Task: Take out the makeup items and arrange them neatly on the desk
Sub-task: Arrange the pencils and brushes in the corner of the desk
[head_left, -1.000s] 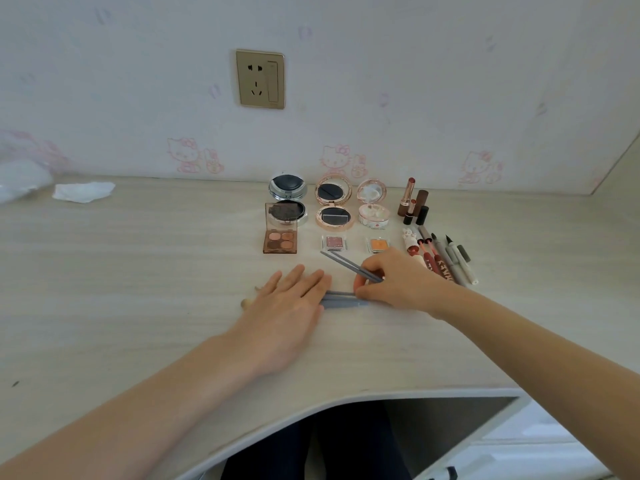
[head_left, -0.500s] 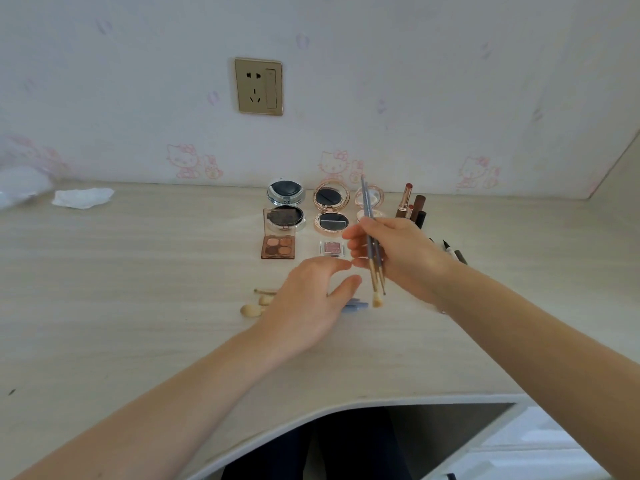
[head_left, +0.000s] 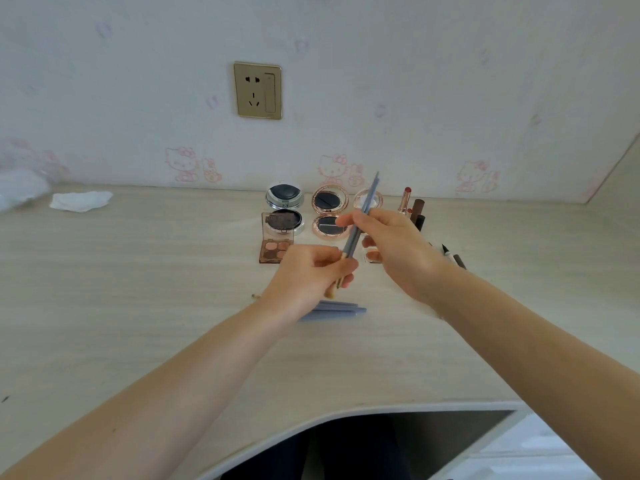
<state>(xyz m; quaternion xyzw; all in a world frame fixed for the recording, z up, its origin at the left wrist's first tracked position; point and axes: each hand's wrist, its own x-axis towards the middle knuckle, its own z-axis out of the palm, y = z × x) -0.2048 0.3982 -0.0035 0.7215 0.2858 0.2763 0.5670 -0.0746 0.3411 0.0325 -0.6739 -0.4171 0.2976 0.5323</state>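
Bare desk (head_left: 138, 306) stretches left to a white tissue (head_left: 81, 201); its curved front edge lies near. Compacts (head_left: 329, 200) and lipsticks (head_left: 406, 199) crowd the wall behind. Both hands hover mid-desk: right hand (head_left: 398, 252) and left hand (head_left: 311, 277) pinch two upright blue-handled brushes (head_left: 358, 226) above more brushes (head_left: 334, 310) lying flat

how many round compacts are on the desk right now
3, all open in a row near the wall: silver compact on the left, gold compact in the middle, pale compact on the right, partly hidden by the right hand.
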